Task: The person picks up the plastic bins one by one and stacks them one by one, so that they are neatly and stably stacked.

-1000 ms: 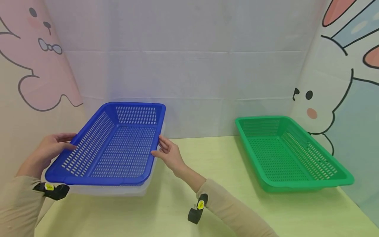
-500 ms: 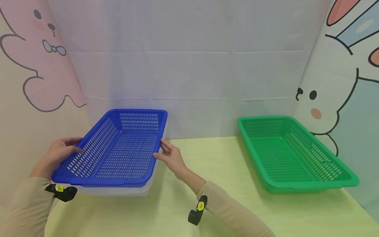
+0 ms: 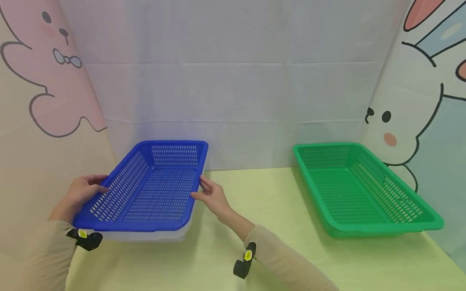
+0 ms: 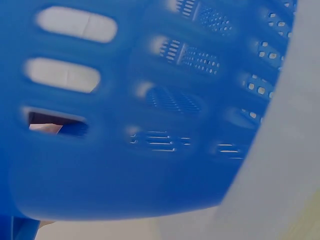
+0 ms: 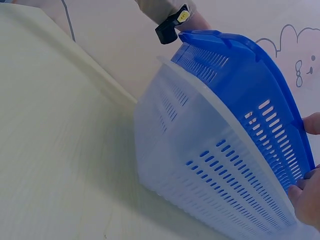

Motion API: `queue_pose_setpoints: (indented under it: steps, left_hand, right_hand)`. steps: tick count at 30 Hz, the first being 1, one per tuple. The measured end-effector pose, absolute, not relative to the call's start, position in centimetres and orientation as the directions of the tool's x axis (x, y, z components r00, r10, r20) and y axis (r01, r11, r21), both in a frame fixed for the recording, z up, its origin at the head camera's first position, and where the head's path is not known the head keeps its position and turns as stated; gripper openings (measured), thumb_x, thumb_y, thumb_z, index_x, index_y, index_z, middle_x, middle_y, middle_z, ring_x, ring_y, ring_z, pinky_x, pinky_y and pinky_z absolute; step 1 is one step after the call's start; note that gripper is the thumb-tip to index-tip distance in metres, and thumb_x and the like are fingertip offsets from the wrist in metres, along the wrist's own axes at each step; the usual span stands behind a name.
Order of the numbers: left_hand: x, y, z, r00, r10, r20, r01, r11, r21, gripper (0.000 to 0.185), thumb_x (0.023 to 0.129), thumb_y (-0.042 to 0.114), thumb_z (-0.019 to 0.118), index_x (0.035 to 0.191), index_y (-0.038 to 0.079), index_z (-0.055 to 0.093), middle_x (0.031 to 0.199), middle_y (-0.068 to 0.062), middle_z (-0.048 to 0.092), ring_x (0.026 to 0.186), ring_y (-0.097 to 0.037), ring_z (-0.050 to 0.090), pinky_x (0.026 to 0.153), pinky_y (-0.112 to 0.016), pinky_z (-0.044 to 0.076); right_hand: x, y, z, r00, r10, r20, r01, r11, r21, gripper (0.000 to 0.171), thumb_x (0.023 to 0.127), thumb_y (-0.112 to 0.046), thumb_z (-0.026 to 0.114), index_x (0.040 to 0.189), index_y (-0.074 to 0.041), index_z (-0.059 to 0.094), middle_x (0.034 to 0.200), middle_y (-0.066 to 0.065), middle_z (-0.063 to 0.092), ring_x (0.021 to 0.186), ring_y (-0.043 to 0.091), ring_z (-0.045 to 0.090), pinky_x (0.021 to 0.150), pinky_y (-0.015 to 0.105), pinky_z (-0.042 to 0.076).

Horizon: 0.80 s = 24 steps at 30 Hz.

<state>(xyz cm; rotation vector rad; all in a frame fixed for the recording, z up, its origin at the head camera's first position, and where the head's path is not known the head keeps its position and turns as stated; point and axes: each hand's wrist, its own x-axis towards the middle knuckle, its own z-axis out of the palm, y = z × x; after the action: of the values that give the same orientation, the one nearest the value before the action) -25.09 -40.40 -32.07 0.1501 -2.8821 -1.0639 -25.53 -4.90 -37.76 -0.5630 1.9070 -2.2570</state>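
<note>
In the head view, both hands hold a slotted blue plastic basket (image 3: 164, 194) by its long sides. My left hand (image 3: 83, 194) grips the left rim, thumb on top. Its opposite rim is pinched by my right hand (image 3: 214, 199), thumb above and fingers below. Beneath is a translucent white basket (image 3: 156, 236) of similar shape. The right wrist view shows the blue basket (image 5: 260, 95) partly inside the white one (image 5: 155, 135), its rim standing above the white rim. Slotted blue wall (image 4: 115, 185) fills most of the left wrist view, largely hiding the left hand.
A green slotted basket (image 3: 356, 194) stands on the right of the pale yellow-green table (image 3: 240, 214). A white cloth backdrop (image 3: 233, 89) closes the far side. Cartoon-printed sheets flank both sides, with a rabbit (image 3: 393, 121) on the right.
Both hands have lowered the blue basket, bringing its rim nearer the white basket. The blue basket and left hand also shift rightward in view. The green basket stays put.
</note>
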Motion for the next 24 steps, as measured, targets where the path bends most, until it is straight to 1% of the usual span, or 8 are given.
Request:
queue_pose_setpoints:
  steps: [4,9,12,14,19,24]
  left_hand:
    - [-25.2,-40.2,-32.8,-0.993,-0.112,0.024,-0.07,0.758,0.649,0.057,0.08,0.006,0.059,0.125,-0.02,0.037,0.118,-0.039,0.045,0.08,-0.021,0.058,0.059,-0.014,0.043]
    - [-25.2,-40.0,-33.4,-0.992,-0.122,-0.013,-0.1,0.749,0.655,0.057,0.082,0.006,0.058,0.127,-0.02,0.034,0.121,-0.04,0.042,0.086,-0.029,0.058,0.061,-0.017,0.044]
    - [-25.3,-39.9,-33.8,-0.993,-0.121,0.001,-0.091,0.749,0.656,0.057,0.081,0.006,0.058,0.127,-0.02,0.035,0.121,-0.04,0.042,0.089,-0.031,0.057,0.061,-0.015,0.043]
    - [-25.4,-39.9,-34.1,-0.993,-0.121,0.011,-0.084,0.748,0.658,0.058,0.079,0.005,0.058,0.126,-0.02,0.035,0.121,-0.04,0.043,0.09,-0.033,0.057,0.062,-0.016,0.043]
    - [-25.4,-40.0,-34.7,-0.991,-0.133,0.011,-0.092,0.743,0.663,0.059,0.078,0.005,0.059,0.127,-0.02,0.035,0.122,-0.039,0.042,0.093,-0.034,0.056,0.066,-0.022,0.044]
    - [-25.4,-40.2,-35.2,-0.99,-0.142,-0.005,-0.109,0.738,0.665,0.06,0.08,0.006,0.059,0.128,-0.019,0.034,0.122,-0.039,0.042,0.089,-0.03,0.057,0.065,-0.022,0.044]
  right_hand:
    - [-25.5,-4.6,-38.1,-0.924,-0.335,0.186,-0.132,-0.176,-0.975,0.061,0.085,-0.003,0.061,0.137,0.005,0.032,0.141,0.018,0.033,0.13,0.028,0.031,0.105,0.037,0.027]
    - [-24.8,-4.3,-37.6,-0.927,-0.329,0.182,-0.137,-0.156,-0.978,0.06,0.084,0.0,0.06,0.136,0.009,0.03,0.14,0.021,0.032,0.13,0.03,0.031,0.105,0.04,0.027]
    - [-25.0,-4.4,-38.1,-0.927,-0.326,0.183,-0.142,-0.146,-0.979,0.06,0.084,0.0,0.06,0.136,0.009,0.03,0.14,0.021,0.032,0.13,0.031,0.03,0.105,0.041,0.026]
    - [-25.4,-4.6,-38.8,-0.926,-0.328,0.188,-0.145,-0.15,-0.978,0.061,0.085,-0.002,0.06,0.137,0.008,0.03,0.141,0.02,0.031,0.13,0.03,0.03,0.105,0.041,0.026]
    - [-25.3,-4.6,-39.5,-0.922,-0.333,0.197,-0.159,-0.136,-0.978,0.062,0.086,-0.004,0.061,0.138,0.006,0.029,0.142,0.019,0.03,0.131,0.029,0.028,0.105,0.04,0.026]
    - [-25.3,-4.7,-39.8,-0.923,-0.333,0.192,-0.157,-0.13,-0.979,0.062,0.086,-0.006,0.061,0.138,0.004,0.03,0.143,0.017,0.03,0.131,0.028,0.028,0.105,0.039,0.026]
